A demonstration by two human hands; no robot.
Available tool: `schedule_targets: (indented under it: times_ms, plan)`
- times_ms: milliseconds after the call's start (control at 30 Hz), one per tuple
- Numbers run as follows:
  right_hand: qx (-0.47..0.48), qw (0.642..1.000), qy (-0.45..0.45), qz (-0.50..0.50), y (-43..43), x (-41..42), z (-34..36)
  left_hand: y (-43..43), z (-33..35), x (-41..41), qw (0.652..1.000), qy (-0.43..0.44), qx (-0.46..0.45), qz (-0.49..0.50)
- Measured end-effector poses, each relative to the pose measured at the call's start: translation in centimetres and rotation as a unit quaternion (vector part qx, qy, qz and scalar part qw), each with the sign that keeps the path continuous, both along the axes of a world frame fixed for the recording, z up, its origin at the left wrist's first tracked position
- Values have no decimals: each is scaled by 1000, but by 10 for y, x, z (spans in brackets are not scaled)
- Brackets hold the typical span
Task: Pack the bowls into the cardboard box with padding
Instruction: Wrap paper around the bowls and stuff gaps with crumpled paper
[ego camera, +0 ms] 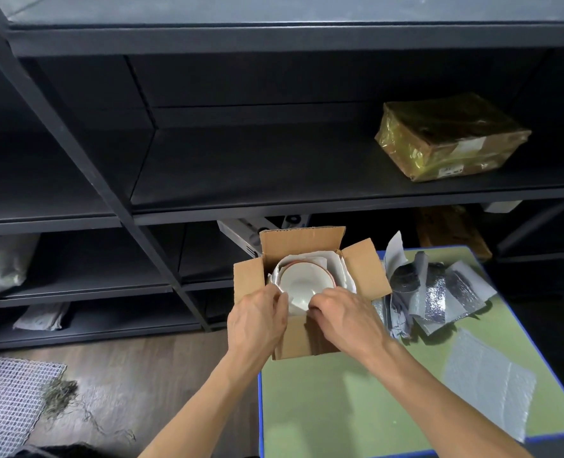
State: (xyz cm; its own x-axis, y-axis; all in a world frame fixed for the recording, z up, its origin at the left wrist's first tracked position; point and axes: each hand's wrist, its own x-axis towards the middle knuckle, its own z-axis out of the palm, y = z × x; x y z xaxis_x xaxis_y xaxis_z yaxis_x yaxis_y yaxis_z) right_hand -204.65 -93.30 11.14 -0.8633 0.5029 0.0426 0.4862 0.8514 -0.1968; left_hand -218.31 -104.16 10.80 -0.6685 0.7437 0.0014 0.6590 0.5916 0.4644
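A white bowl (pixel 303 285) with a reddish-brown outer edge sits upright inside an open cardboard box (pixel 302 340), nested in crumpled white paper (pixel 338 269) that rises around its far and right sides. My left hand (pixel 257 320) is at the near-left rim of the bowl, fingers curled and pinching an edge of the paper. My right hand (pixel 343 314) is at the near-right rim, fingers curled down onto the paper there. All four box flaps stand open. The box rests on the far-left corner of a green worktop (pixel 323 408) with a blue border. Just to the right of the box lies a heap of silver padding scraps (pixel 439 292), and nearer to me a sheet of clear bubble wrap (pixel 488 385) lies flat. Behind the worktop stands tall black shelving (pixel 274 160); one shelf holds a brown parcel wrapped in shiny tape (pixel 452 137), well apart from the box. To the left is a dark wooden floor (pixel 125 375) with a white mesh mat (pixel 6 398) on it.
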Motion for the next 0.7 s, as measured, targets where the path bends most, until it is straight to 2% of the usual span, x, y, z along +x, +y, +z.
schedule_targets:
  times_ms: [167,300,467,700]
  plan:
    - [-24,997,47,-53,2,31,3,0,-6,32,995,-27,77,-61]
    - [-38,994,57,-88,9,59,9,12,-9,57,989,-53,92,-107]
    - [-64,989,23,-130,38,99,5,39,-7,83,981,-66,97,-153]
    - [-121,970,-23,-211,99,145,-6,79,-7,126,978,-21,76,-194]
